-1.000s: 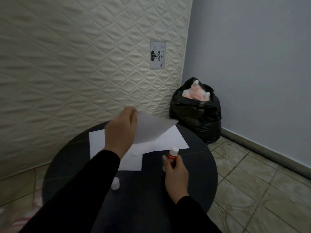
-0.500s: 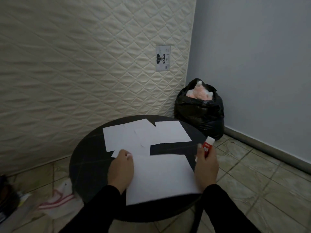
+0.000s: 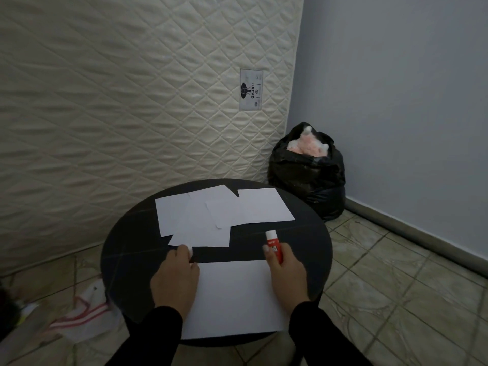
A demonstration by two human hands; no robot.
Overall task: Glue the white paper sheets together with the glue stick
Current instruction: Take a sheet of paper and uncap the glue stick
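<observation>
The left hand [image 3: 175, 276] presses the near paper sheet [image 3: 232, 299] flat so it stays put on the table [image 3: 303, 241]. The right hand [image 3: 286, 273] grips the glue stick [image 3: 273, 245], ready to rub.

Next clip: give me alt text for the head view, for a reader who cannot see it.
A person's right hand grips a red glue stick while the left hand rests on a white sheet at the near edge of a round black table. More overlapping white sheets lie farther back, before a quilted mattress.
</observation>
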